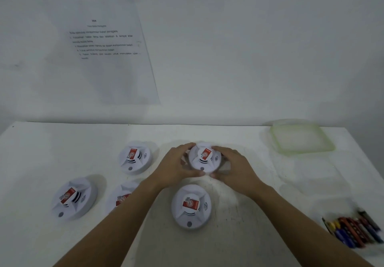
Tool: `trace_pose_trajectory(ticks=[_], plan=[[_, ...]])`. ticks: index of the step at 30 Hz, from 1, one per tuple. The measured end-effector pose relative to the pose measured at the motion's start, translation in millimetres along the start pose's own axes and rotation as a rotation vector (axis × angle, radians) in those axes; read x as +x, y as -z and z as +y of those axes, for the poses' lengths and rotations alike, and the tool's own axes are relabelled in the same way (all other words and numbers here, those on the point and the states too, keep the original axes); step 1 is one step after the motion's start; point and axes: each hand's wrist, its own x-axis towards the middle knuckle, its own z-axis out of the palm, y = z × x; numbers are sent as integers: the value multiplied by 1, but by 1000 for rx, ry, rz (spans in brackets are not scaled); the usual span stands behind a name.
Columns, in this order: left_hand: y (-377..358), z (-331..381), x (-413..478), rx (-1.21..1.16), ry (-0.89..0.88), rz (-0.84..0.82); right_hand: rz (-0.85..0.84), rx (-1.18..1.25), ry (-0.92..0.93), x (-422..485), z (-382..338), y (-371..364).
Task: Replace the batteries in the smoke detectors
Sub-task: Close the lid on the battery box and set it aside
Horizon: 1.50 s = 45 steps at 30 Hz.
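Five round white plastic smoke detectors with red labels lie on the white table [239, 235]. Both hands grip the far middle detector [204, 159]: the left hand [176, 167] curls round its left edge and the right hand [234, 166] round its right edge, thumbs at its near rim. I cannot tell whether it is lifted. A second detector [191, 206] lies just nearer, a third detector [135, 157] to the left, and a fourth detector [72, 198] at near left. A fifth detector [121, 197] is partly hidden by the left forearm. A clear square plastic lid with a green rim [302, 140] lies far right. Blurred coloured batteries [355, 230] lie near right. A printed paper sheet [108, 48] hangs on the wall.
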Motion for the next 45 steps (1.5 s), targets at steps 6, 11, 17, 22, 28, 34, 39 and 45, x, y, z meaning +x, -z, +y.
trace_pose_trajectory(ticks=[6,11,17,22,28,34,39,45], plan=[[3,7,-1,62,23,-47,-17,-5,-7,-4,-1,9],[8,29,-3,159,33,-97,42,65,-16,-23,-8,29],[-1,85,-9,32,-32,138,314,232,-2,-58,-21,98],[-48,144,-1,-162,20,89,465,269,-30,-83,0,167],[-115,169,36,-231,185,91,498,104,-102,-76,58,238],[-162,165,87,-190,334,96,344,-10,-280,-43,118,263],[-181,164,113,-109,408,143,253,-54,-388,-22,144,260],[-188,160,130,23,437,157,245,-100,-472,-9,168,260]])
